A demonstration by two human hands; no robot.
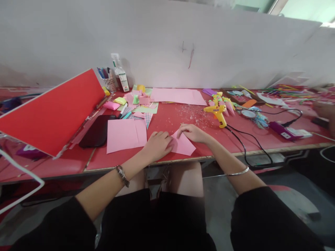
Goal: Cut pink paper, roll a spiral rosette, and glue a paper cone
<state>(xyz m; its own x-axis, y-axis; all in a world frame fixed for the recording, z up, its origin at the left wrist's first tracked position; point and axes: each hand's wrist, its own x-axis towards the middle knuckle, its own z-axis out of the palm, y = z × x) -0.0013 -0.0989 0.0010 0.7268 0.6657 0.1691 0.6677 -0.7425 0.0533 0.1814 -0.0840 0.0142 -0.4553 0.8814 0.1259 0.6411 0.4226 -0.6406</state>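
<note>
A small folded piece of pink paper lies at the front edge of the red table. My left hand has its fingers curled and pressed together on the paper's left edge. Bent over the paper's upper edge, the fingers of my right hand grip it near the top; the fingertips are partly hidden. Left of my hands lies a larger pink sheet with a crease. Beyond them is a long pink sheet by the wall.
A yellow glue gun with a black cable stands to the right. A red board leans at left above a black phone-like slab. A bottle, a pen cup and paper scraps stand behind. Another person's hand shows at far right.
</note>
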